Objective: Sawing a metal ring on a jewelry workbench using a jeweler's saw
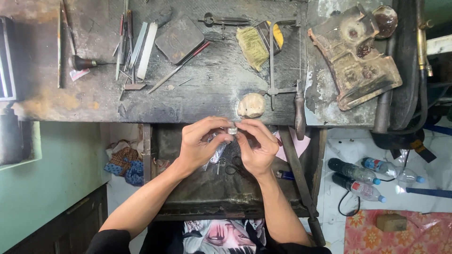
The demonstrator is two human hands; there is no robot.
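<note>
A small silver ring [232,130] is pinched between the fingertips of the left hand [200,143] and right hand [256,146], both curled closed around it, just below the dark counter [207,89] edge, near a pale round pad [251,105] and a saw frame [282,61].

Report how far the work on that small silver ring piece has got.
Done: the tools, a frame saw and brush, lie set down on the bench. In hand: left hand and right hand pinch the small silver ring piece over the tray. Its finish is too small to judge.
</note>
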